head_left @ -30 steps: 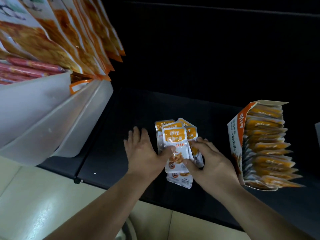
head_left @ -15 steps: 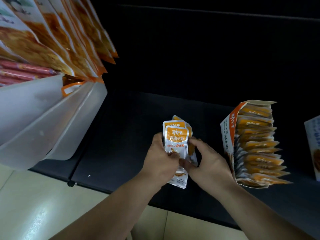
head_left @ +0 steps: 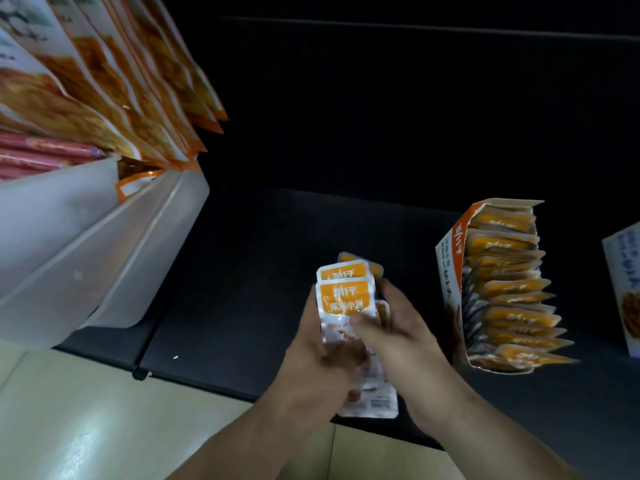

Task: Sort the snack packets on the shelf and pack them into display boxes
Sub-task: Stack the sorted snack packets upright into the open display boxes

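I hold a small stack of orange-and-white snack packets (head_left: 346, 299) upright above the front of the dark shelf (head_left: 242, 271). My left hand (head_left: 318, 355) grips the stack from the left, and my right hand (head_left: 398, 334) grips it from the right with the thumb across the front packet. The lower ends of the packets stick out below my hands. To the right stands an open orange-and-white display box (head_left: 450, 282), filled with several of the same packets in a row.
A white plastic bin (head_left: 86, 258) juts out at the left, with large orange snack bags (head_left: 114, 84) and red sausage sticks (head_left: 41, 154) above it. Another white-and-blue box (head_left: 623, 278) shows at the right edge. Pale floor tiles (head_left: 69, 427) lie below.
The packets lay spread on the shelf under both hands a second ago. Both hands have since gathered them into one stack and lifted it upright, a little to the right.
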A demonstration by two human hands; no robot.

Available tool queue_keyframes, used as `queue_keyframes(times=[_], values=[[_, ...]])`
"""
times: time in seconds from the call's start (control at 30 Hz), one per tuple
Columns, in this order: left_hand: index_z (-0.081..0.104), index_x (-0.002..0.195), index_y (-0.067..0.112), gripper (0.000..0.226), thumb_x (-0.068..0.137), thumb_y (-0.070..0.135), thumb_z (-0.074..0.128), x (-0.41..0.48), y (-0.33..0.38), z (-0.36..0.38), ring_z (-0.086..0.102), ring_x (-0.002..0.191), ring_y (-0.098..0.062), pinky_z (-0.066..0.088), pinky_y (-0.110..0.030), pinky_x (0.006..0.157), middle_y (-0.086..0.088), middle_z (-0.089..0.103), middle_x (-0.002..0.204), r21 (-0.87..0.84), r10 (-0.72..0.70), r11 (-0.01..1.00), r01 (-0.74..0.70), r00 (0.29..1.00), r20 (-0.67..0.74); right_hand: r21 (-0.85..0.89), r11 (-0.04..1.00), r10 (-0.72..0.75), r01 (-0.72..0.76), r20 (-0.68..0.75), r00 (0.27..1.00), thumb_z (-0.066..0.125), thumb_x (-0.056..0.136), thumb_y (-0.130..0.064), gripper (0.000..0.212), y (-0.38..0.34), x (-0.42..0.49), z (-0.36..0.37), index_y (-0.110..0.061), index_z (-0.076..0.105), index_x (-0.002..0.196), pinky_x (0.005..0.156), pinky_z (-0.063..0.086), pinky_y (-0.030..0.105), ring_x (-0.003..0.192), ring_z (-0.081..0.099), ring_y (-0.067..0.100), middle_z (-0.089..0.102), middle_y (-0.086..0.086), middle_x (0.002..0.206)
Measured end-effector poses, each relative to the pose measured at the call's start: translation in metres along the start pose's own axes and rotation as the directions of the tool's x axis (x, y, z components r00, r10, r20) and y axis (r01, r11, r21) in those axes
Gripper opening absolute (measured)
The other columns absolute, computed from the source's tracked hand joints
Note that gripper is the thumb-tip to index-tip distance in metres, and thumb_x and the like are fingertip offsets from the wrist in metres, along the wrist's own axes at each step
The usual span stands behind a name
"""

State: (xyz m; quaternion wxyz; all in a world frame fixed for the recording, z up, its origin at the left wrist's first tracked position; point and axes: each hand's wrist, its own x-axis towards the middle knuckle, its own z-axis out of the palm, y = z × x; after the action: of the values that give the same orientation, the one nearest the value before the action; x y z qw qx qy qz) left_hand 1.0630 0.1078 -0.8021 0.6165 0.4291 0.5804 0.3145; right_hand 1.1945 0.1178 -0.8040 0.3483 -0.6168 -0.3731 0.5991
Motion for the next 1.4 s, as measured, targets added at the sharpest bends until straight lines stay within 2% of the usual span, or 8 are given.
queue_keyframes(times=[0.1, 0.2, 0.37, 0.67, 0.87, 1.17, 1.33, 1.4], values=[[0.025, 0.151, 0.054, 0.079, 0.104, -0.001, 0.054, -0.001, -0.001, 0.005, 0.071, 0.112, -0.011, 0.059, -0.018, 0.076, 0.000, 0.069, 0.128, -0.015, 0.049, 0.999, -0.048, 0.997, 0.057, 0.009, 1.000, -0.021, 0.021, 0.028, 0.999, 0.066, 0.099, -0.019, 0.069, -0.003, -0.009, 0.010, -0.064, 0.037, 0.144, 0.069, 0.055, 0.014, 0.115, 0.061, -0.005, 0.062, -0.025, 0.130], [0.036, 0.149, 0.054, 0.077, 0.104, -0.007, 0.049, 0.001, 0.003, -0.002, 0.071, 0.115, -0.014, 0.059, -0.024, 0.084, 0.001, 0.072, 0.127, -0.004, 0.163, 0.986, -0.164, 0.981, 0.105, 0.041, 0.999, -0.030, 0.029, 0.043, 0.999, 0.069, 0.097, -0.016, 0.096, -0.010, -0.006, 0.001, -0.061, 0.008, 0.155, 0.099, 0.053, 0.030, 0.127, 0.057, 0.002, 0.058, -0.026, 0.139], [0.045, 0.147, 0.033, 0.063, 0.097, 0.000, 0.067, 0.009, 0.014, -0.014, 0.067, 0.118, -0.002, 0.055, -0.018, 0.094, 0.014, 0.070, 0.126, 0.111, 0.266, 0.958, -0.264, 0.964, -0.006, -0.099, 0.976, -0.184, 0.193, 0.094, 0.978, 0.074, 0.087, 0.003, 0.080, -0.037, 0.005, -0.012, -0.050, 0.045, 0.139, 0.102, 0.055, 0.041, 0.120, 0.065, 0.005, 0.069, -0.018, 0.125], [0.064, 0.123, 0.029, 0.041, 0.091, 0.006, 0.075, 0.027, 0.007, -0.015, 0.068, 0.112, -0.008, 0.057, -0.029, 0.093, 0.011, 0.070, 0.115, 0.304, 0.425, 0.878, -0.369, 0.894, -0.144, -0.328, 0.812, -0.495, 0.482, 0.050, 0.868, 0.070, 0.087, 0.011, 0.076, -0.025, -0.005, -0.012, -0.029, 0.035, 0.142, 0.102, 0.053, 0.027, 0.126, 0.060, 0.007, 0.062, -0.015, 0.125], [0.029, 0.157, 0.045, 0.091, 0.090, 0.002, 0.072, 0.029, -0.005, -0.017, 0.057, 0.133, -0.006, 0.049, -0.036, 0.111, 0.016, 0.055, 0.146, 0.313, 0.265, 0.917, -0.246, 0.964, -0.021, -0.342, 0.849, -0.413, 0.403, 0.048, 0.910, 0.071, 0.084, 0.012, 0.096, -0.003, -0.005, -0.019, -0.051, 0.029, 0.143, 0.101, 0.053, 0.025, 0.126, 0.059, 0.005, 0.058, -0.018, 0.129], [0.047, 0.146, 0.039, 0.082, 0.085, -0.014, 0.064, 0.033, 0.005, -0.017, 0.060, 0.127, -0.004, 0.051, -0.035, 0.110, 0.016, 0.065, 0.131, 0.244, 0.250, 0.940, -0.239, 0.968, -0.015, -0.256, 0.942, -0.225, 0.218, 0.005, 0.974, 0.078, 0.087, -0.003, 0.107, 0.001, 0.007, -0.022, -0.046, 0.012, 0.160, 0.115, 0.043, 0.026, 0.129, 0.052, -0.010, 0.059, -0.026, 0.137], [0.029, 0.158, 0.042, 0.092, 0.089, -0.008, 0.064, 0.036, 0.007, -0.014, 0.052, 0.139, -0.009, 0.025, -0.053, 0.126, 0.019, 0.061, 0.141, 0.247, 0.223, 0.943, -0.223, 0.974, 0.026, -0.246, 0.944, -0.217, 0.219, 0.035, 0.976, 0.067, 0.088, 0.009, 0.114, -0.012, 0.008, -0.015, -0.054, 0.005, 0.158, 0.096, 0.042, 0.004, 0.125, 0.051, -0.016, 0.057, -0.034, 0.129], [0.039, 0.154, 0.039, 0.086, 0.090, -0.014, 0.060, 0.037, 0.009, -0.017, 0.057, 0.133, -0.006, 0.039, -0.042, 0.121, 0.017, 0.065, 0.135, 0.192, 0.237, 0.954, -0.229, 0.971, -0.020, -0.225, 0.945, -0.240, 0.235, 0.008, 0.971, 0.067, 0.089, 0.010, 0.109, -0.013, 0.011, -0.015, -0.050, 0.010, 0.159, 0.107, 0.042, 0.013, 0.128, 0.051, -0.013, 0.059, -0.031, 0.131]])
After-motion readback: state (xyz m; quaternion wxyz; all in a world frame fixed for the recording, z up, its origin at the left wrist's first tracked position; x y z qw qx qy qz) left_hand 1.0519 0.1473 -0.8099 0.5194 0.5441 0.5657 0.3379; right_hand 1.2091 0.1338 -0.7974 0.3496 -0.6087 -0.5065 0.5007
